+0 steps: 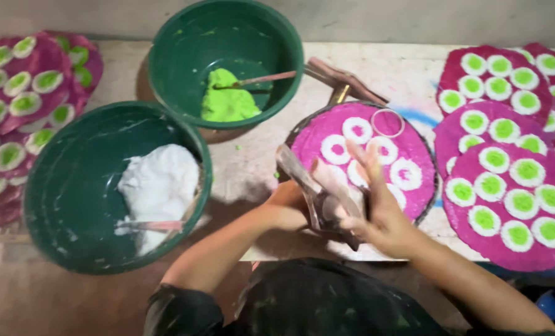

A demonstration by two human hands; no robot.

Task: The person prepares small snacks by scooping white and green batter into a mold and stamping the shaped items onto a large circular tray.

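While the pink disc (377,134) on the round tray (428,205) in front of the person carries white rings with pink centres, both hands meet just below it over the near edge of the tabletop (252,165). The left hand (286,202) has its fingers closed around a wooden scraper (302,180) smeared with white paste, its blade tilted up to the left. The right hand (377,208) is blurred; its fingers look spread and loosely open, touching the scraper's far end, and I cannot tell whether they hold anything of their own. A thin ring (387,122) lies on the disc near its top edge.

To the left stand two green bowls: the nearer bowl (65,205) holds white paste (159,186) with a stick in it, the farther bowl (184,56) holds green paste (227,99) with another stick. Finished discs (507,186) with green-filled white rings are stacked to the right, and more of them (16,99) to the left.

By the look of it, the white-ring step on this disc is in hand or nearly done, since its rings have no green yet. My judgement is that the next move calls for a steady hand and a small, even dab of paste, placed squarely so that neighbouring rings stay apart.
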